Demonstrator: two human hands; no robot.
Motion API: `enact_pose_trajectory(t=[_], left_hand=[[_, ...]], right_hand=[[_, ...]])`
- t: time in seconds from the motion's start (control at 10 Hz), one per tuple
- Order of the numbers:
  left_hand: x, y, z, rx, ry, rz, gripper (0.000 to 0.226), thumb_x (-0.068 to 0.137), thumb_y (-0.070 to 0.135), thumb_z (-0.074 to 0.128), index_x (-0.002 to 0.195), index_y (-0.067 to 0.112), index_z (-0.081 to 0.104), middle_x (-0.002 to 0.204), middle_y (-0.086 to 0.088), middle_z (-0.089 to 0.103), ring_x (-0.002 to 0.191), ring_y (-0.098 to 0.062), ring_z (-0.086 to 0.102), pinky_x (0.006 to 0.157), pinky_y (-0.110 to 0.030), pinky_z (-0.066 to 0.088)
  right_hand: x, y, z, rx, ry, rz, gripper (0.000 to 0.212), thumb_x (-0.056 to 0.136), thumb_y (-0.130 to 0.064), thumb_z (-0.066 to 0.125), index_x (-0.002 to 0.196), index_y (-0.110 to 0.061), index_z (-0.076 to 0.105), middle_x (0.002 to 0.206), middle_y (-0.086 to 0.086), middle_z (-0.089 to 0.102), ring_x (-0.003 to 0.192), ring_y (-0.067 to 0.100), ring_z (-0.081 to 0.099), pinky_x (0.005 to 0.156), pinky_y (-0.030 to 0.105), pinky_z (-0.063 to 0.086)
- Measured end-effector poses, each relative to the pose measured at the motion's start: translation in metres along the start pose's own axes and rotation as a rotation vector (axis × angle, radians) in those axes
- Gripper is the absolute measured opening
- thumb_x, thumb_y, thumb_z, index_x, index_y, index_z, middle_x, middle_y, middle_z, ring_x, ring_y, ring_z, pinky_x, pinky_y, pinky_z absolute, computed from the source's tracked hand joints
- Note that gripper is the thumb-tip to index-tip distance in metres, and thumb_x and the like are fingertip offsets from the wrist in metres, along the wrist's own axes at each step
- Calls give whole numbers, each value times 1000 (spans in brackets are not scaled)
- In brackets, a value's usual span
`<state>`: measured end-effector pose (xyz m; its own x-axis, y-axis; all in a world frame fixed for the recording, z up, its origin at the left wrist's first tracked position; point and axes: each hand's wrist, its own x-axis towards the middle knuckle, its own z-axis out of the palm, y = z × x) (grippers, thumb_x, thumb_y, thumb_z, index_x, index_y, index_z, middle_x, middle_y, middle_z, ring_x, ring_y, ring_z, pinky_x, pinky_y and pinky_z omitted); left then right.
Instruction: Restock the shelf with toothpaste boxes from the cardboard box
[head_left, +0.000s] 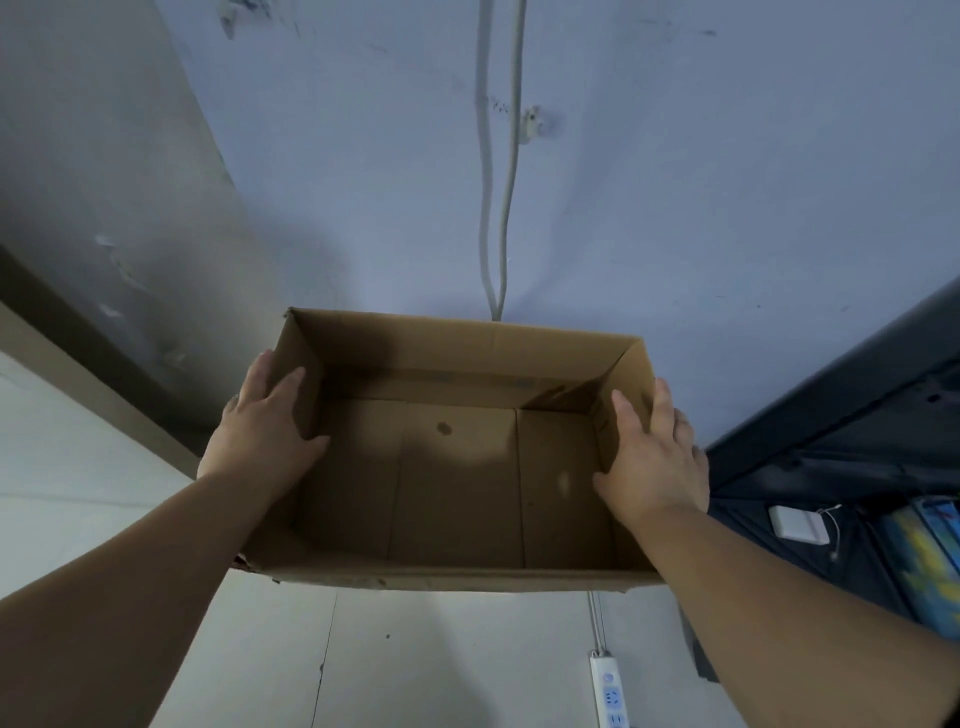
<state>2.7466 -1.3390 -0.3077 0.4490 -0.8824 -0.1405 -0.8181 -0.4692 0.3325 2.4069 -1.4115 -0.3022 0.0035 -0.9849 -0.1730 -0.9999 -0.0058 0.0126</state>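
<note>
Bluish wall (675, 182) and pale tiled floor (441, 660) lie behind an open cardboard box (457, 345), just left of a dark shelf (831, 415). The left hand (265, 431) and right hand (657, 457) each clasp a side wall, thumb inside, fingers (261, 370) wrapped outside. Blurred colourful packs (930, 561) lie on the shelf.
</note>
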Motion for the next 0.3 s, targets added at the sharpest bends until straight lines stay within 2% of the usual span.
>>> enact_pose_trajectory(t=[0.1, 0.3], left_hand=[[-8, 7, -8, 83, 5, -5, 87, 79, 39, 73, 150, 30, 23, 160, 2, 6, 143, -33, 18, 113, -51, 27], [-31, 42, -52, 60, 5, 80, 87, 81, 44, 69, 151, 31, 18, 161, 4, 2, 145, -30, 16, 115, -48, 25]], right_hand=[[-5, -3, -11, -5, -20, -8, 93, 86, -33, 67, 154, -36, 3, 161, 4, -20, 149, 30, -3, 120, 50, 13], [-30, -24, -62, 60, 17, -92, 91, 86, -27, 66, 154, -35, 6, 162, 1, -12, 149, 27, 3, 119, 47, 19]])
